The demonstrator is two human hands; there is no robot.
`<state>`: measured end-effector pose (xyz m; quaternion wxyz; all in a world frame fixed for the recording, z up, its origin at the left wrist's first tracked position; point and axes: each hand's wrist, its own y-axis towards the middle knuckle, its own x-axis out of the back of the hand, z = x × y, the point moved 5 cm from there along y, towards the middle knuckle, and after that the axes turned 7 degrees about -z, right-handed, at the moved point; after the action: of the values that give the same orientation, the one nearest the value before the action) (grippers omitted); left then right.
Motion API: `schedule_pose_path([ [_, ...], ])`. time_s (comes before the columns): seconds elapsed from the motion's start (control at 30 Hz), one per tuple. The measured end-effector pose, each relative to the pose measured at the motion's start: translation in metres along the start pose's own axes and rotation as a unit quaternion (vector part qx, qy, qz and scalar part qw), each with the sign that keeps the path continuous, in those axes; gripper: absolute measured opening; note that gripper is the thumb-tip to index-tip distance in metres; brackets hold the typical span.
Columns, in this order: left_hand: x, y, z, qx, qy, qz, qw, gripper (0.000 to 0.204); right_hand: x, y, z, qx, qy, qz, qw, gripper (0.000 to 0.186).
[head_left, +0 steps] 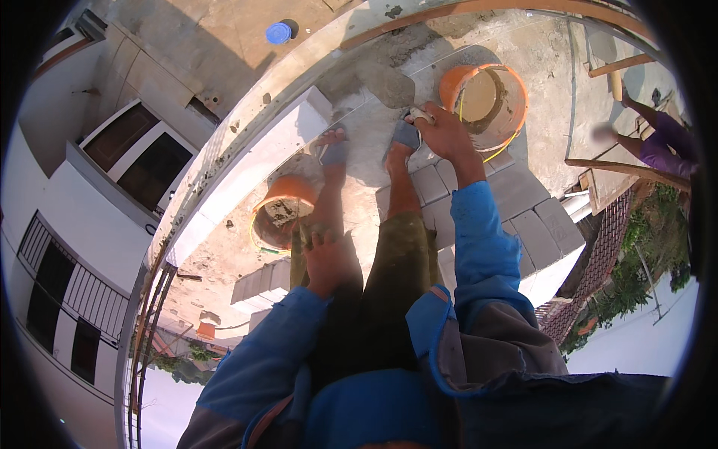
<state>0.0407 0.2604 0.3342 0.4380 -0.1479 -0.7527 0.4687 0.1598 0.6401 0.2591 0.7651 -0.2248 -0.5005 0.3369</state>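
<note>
sunlit concrete floor [365, 209]; trowel [386, 84] at upper centre, held by right hand [449, 135].
right fingers close around the handle [422, 115], presumably for control; left hand [327, 262] rests on the thigh [345, 303], fingers slightly apart, likely for support. orange bucket [453, 84], upper right, apparently sits for easy reach. trowel-to-floor contact is unclear. no legible labels.

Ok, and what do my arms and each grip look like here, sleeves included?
Your left sleeve and right sleeve are long and creased, blue along the forearms and dark greyish higher up. Your left grip and right grip are ungloved, with no watch or bracelet showing at either wrist.
</note>
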Motion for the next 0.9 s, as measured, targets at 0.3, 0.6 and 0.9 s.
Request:
schedule_pose_path([
  [0.3, 0.001, -0.007, 0.019, 0.024, -0.07, -0.032, 0.997, 0.053, -0.176, -0.001, 0.144, 0.047, -0.202, 0.073, 0.976, 0.048],
  [0.6, 0.0, -0.015, 0.026, -0.018, -0.055, -0.124, 0.991, 0.045, -0.238, -0.057, 0.181, 0.128, -0.23, 0.13, 0.956, 0.062],
  [0.9, -0.005, -0.009, 0.031, -0.005, -0.067, -0.097, 0.993, 0.054, -0.135, -0.111, 0.138, -0.15, 0.258, 0.078, 0.951, 0.043],
])
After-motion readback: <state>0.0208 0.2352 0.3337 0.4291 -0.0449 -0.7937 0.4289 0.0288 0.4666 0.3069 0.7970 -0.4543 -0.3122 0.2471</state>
